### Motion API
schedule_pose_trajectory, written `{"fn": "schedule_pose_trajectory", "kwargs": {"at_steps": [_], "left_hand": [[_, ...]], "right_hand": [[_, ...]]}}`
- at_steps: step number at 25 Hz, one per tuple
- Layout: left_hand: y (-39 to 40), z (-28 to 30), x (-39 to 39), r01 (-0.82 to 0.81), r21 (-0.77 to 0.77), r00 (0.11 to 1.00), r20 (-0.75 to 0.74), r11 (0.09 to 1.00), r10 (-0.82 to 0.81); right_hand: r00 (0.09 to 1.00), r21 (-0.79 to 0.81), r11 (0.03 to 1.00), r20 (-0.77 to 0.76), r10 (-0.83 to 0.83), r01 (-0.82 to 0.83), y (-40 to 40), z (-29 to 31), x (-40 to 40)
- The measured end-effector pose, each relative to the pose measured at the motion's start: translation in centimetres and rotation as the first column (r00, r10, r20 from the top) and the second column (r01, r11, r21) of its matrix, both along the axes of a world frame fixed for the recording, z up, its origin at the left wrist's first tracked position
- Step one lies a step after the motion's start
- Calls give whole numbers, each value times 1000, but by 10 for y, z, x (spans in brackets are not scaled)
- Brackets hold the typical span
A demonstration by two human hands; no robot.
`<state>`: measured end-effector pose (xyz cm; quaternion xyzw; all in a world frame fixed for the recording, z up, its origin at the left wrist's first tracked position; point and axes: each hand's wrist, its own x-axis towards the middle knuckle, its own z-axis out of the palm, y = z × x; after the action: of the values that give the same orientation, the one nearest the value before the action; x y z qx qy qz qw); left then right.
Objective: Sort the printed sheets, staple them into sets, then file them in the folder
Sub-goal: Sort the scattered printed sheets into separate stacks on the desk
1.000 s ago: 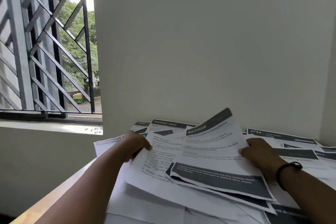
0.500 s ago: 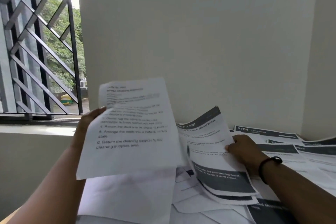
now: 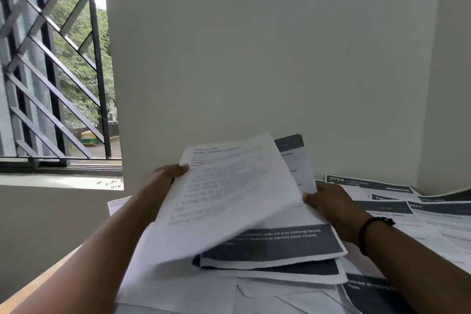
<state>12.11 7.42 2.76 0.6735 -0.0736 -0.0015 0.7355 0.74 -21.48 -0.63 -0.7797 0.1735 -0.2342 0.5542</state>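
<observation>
Both hands work the heap as I watch remotely: my left hand (image 3: 163, 181), pinching a white text-printed sheet (image 3: 229, 201), has swung it down from mid-air over the dark-banded printed sheets (image 3: 275, 242) gripped by my right hand (image 3: 331, 206), so sorting continues.

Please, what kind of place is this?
Probably a room in a home or small office: printed sheets cover a desk in a plain wall corner, beside a barred window showing trees.

Sheet (image 3: 229, 199) held up between left hand (image 3: 163, 186) and right hand (image 3: 331, 209), paper pile (image 3: 267, 247) beneath, more sheets (image 3: 407, 209) right of right hand, window (image 3: 51, 71) beyond left hand
</observation>
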Motion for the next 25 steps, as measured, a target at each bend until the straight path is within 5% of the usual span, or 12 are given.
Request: {"fn": "schedule_pose_trajectory", "kwargs": {"at_steps": [4,13,16,18,20,23,25], "left_hand": [[-17,-18,-4,47,138,998,24,989,-51],[-35,-27,-3,28,95,998,50,995,-33],[-38,-27,-5,36,136,997,70,990,-46],[-32,-24,1,-15,222,997,77,975,-2],[-13,-21,14,-174,540,977,200,823,75],[19,-21,28,-292,865,955,242,408,170],[27,-23,26,-218,911,970,163,349,180]], "right_hand": [[991,182,974,3,137,-136,14,2,-1],[955,425,857,86,283,-292,20,-7,3],[920,260,887,15,391,-381,29,-10,1],[976,78,974,-21,215,-213,28,-9,2],[991,74,988,-9,134,-133,19,-6,5],[996,-13,998,-65,53,-54,4,-5,5],[993,-82,996,-114,29,-39,3,-5,1]]}}
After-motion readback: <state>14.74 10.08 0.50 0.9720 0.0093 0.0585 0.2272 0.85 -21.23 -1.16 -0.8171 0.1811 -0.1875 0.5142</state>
